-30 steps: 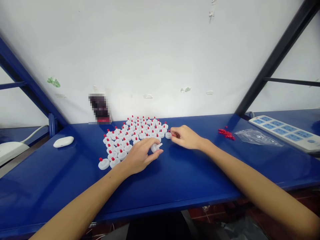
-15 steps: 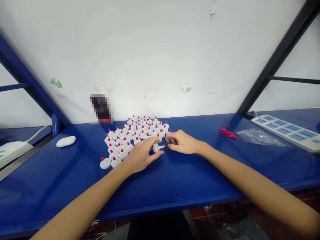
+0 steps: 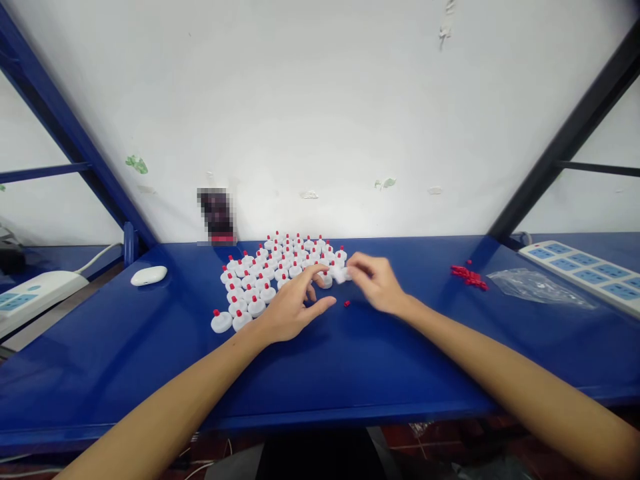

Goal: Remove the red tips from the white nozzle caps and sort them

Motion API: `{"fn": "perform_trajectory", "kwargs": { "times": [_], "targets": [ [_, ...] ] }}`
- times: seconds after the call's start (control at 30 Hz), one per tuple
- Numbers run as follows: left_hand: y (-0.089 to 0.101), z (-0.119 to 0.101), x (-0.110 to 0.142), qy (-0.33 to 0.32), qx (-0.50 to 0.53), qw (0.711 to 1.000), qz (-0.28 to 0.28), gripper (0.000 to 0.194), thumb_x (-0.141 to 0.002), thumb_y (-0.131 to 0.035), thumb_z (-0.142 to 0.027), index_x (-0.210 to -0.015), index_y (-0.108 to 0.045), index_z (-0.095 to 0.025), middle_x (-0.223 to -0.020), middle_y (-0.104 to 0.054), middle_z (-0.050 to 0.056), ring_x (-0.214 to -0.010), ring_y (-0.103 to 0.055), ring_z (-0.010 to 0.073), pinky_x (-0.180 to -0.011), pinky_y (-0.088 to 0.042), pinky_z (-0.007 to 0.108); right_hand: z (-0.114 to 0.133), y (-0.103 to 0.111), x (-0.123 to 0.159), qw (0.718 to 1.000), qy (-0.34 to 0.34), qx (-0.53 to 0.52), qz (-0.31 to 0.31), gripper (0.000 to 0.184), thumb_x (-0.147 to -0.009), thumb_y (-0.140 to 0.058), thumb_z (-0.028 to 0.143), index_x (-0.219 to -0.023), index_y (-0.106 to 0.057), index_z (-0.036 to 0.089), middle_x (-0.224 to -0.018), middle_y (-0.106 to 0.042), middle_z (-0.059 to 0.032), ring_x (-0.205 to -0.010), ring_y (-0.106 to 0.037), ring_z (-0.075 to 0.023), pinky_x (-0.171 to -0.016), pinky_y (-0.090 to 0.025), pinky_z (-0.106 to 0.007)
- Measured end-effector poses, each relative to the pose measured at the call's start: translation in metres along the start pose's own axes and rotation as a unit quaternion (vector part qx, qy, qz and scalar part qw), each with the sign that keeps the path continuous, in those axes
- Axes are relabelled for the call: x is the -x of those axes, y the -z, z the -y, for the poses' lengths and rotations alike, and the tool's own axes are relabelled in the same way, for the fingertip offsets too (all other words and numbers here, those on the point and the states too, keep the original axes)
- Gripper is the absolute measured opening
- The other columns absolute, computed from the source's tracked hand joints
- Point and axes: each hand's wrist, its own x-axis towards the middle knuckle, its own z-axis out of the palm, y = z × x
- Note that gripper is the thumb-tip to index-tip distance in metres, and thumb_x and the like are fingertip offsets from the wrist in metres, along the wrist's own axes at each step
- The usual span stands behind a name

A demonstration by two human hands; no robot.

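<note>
In the head view, the left hand (image 3: 295, 305) is part open above the near right side of the group of white caps (image 3: 257, 307), thumb and fingers parted, palm turned toward the right hand (image 3: 377, 283). The right hand has its fingertips drawn together on a white piece (image 3: 340, 272), blurred, at the right end of the group; whether the left fingertips touch it I cannot tell. A loose red tip (image 3: 347, 303) lies on the bench (image 3: 400, 373) between the hands, just beside the left thumb.

The caps stand close together left of the middle of the bench, reaching back toward the wall edge, most with a red tip upright on top. Toward the right end lies a red pile (image 3: 469, 277), and just beside it a clear bag (image 3: 540, 285), flat and crumpled; its contents are too unclear to tell. A power strip (image 3: 583, 268) lies at the back right corner, and a white case (image 3: 149, 275) near the back left corner. The forearms cross the front edge; both hands are well back from it.
</note>
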Motion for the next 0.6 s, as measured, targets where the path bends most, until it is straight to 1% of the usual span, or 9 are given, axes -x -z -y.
{"fn": "perform_trajectory", "kwargs": {
  "times": [0.07,0.1,0.13,0.2,0.27,0.33,0.37,0.43,0.6],
  "targets": [
    [0.0,-0.001,0.001,-0.016,-0.032,0.999,0.004,0.039,-0.095,-0.051,-0.039,-0.132,-0.047,-0.024,-0.109,-0.062,0.004,-0.078,-0.057,0.0124,-0.074,-0.046,0.028,-0.011,0.014,-0.004,0.996,-0.025,0.007,-0.08,0.019,-0.089,-0.045,0.031,-0.075,-0.051,0.02,-0.061,-0.047,0.0032,-0.055,-0.043,-0.0124,-0.057,-0.034,-0.026],
    [0.0,-0.001,0.001,-0.027,-0.056,0.998,0.012,0.033,-0.096,-0.049,-0.036,-0.126,-0.051,-0.024,-0.107,-0.062,0.003,-0.078,-0.057,0.0128,-0.076,-0.046,0.029,-0.017,0.021,-0.007,0.995,-0.034,0.023,-0.093,0.017,-0.088,-0.045,0.029,-0.074,-0.049,0.02,-0.059,-0.045,0.0036,-0.054,-0.042,-0.0124,-0.056,-0.033,-0.026],
    [0.0,-0.001,0.001,-0.038,-0.079,0.996,0.022,0.027,-0.096,-0.048,-0.034,-0.12,-0.055,-0.023,-0.106,-0.062,0.004,-0.079,-0.057,0.0134,-0.077,-0.046,0.03,-0.022,0.026,-0.009,0.994,-0.044,0.049,-0.092,0.016,-0.086,-0.045,0.028,-0.073,-0.049,0.02,-0.058,-0.044,0.0039,-0.053,-0.041,-0.0122,-0.056,-0.032,-0.026],
    [0.0,-0.001,0.002,-0.056,-0.111,0.991,0.044,0.021,-0.096,-0.047,-0.03,-0.111,-0.059,-0.022,-0.106,-0.062,0.004,-0.083,-0.057,0.0148,-0.078,-0.046,0.031,-0.033,0.034,-0.012,0.987,-0.065,0.135,-0.048,0.013,-0.082,-0.046,0.024,-0.07,-0.049,0.02,-0.056,-0.045,0.0036,-0.053,-0.041,-0.0122,-0.057,-0.031,-0.026],
    [0.001,-0.001,0.002,-0.067,-0.121,0.989,0.053,0.019,-0.096,-0.047,-0.028,-0.108,-0.06,-0.022,-0.108,-0.061,0.005,-0.087,-0.058,0.0157,-0.079,-0.046,0.031,-0.042,0.037,-0.014,0.97,-0.106,0.217,0.0,0.014,-0.081,-0.047,0.024,-0.068,-0.049,0.02,-0.057,-0.049,0.0022,-0.054,-0.043,-0.0129,-0.057,-0.029,-0.027],
    [0.001,0.0,0.001,-0.072,-0.124,0.988,0.051,0.017,-0.096,-0.046,-0.026,-0.106,-0.06,-0.022,-0.108,-0.061,0.005,-0.09,-0.058,0.0161,-0.08,-0.047,0.031,-0.048,0.036,-0.014,0.952,-0.15,0.266,0.021,0.016,-0.083,-0.047,0.028,-0.069,-0.05,0.02,-0.058,-0.052,0.0004,-0.055,-0.046,-0.0141,-0.058,-0.029,-0.028],
    [0.001,0.0,0.001,-0.073,-0.126,0.988,0.049,0.017,-0.097,-0.046,-0.026,-0.104,-0.06,-0.021,-0.108,-0.061,0.004,-0.09,-0.058,0.0161,-0.08,-0.047,0.03,-0.05,0.035,-0.015,0.947,-0.166,0.275,0.023,0.018,-0.085,-0.046,0.03,-0.071,-0.05,0.02,-0.06,-0.054,-0.0004,-0.056,-0.047,-0.0149,-0.058,-0.03,-0.028],
    [0.002,0.001,0.001,-0.073,-0.131,0.987,0.051,0.016,-0.097,-0.046,-0.026,-0.102,-0.06,-0.021,-0.106,-0.06,0.005,-0.09,-0.058,0.0161,-0.08,-0.047,0.031,-0.051,0.035,-0.015,0.946,-0.181,0.269,0.021,0.019,-0.087,-0.044,0.031,-0.074,-0.05,0.02,-0.063,-0.057,-0.0014,-0.059,-0.05,-0.0159,-0.06,-0.031,-0.028],
    [0.002,0.001,0.0,-0.078,-0.141,0.985,0.068,0.017,-0.097,-0.044,-0.025,-0.096,-0.061,-0.02,-0.103,-0.06,0.005,-0.09,-0.058,0.0164,-0.083,-0.047,0.031,-0.043,0.035,-0.016,0.961,-0.16,0.226,0.003,0.019,-0.089,-0.04,0.029,-0.075,-0.048,0.021,-0.065,-0.057,-0.0003,-0.061,-0.051,-0.0158,-0.061,-0.032,-0.028]
  ]
}}
